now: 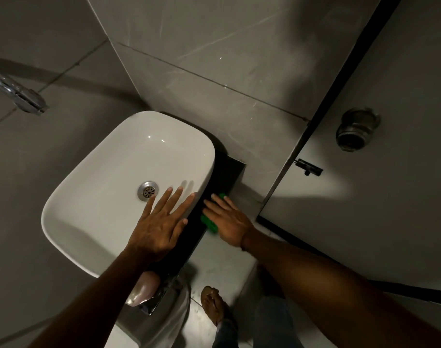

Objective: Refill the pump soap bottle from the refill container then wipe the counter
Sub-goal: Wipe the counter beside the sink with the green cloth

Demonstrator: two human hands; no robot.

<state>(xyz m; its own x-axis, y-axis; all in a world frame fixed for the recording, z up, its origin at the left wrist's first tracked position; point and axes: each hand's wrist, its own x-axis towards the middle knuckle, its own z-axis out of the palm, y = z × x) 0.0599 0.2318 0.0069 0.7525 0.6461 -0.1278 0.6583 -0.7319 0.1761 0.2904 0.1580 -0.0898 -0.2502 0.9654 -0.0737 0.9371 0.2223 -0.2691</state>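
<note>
My right hand (228,219) lies flat, fingers spread, pressing a green cloth or sponge (209,223) onto the narrow black counter (227,169) beside the basin. My left hand (161,222) rests open with fingers apart on the right rim of the white basin (109,177). No pump bottle or refill container shows in this view.
A chrome tap (18,92) juts from the left wall. A drain (147,190) sits mid-basin. A pink soap bar (142,291) lies in a metal dish below the basin. A grey door with a latch (309,168) stands right. My foot (213,305) is on the floor.
</note>
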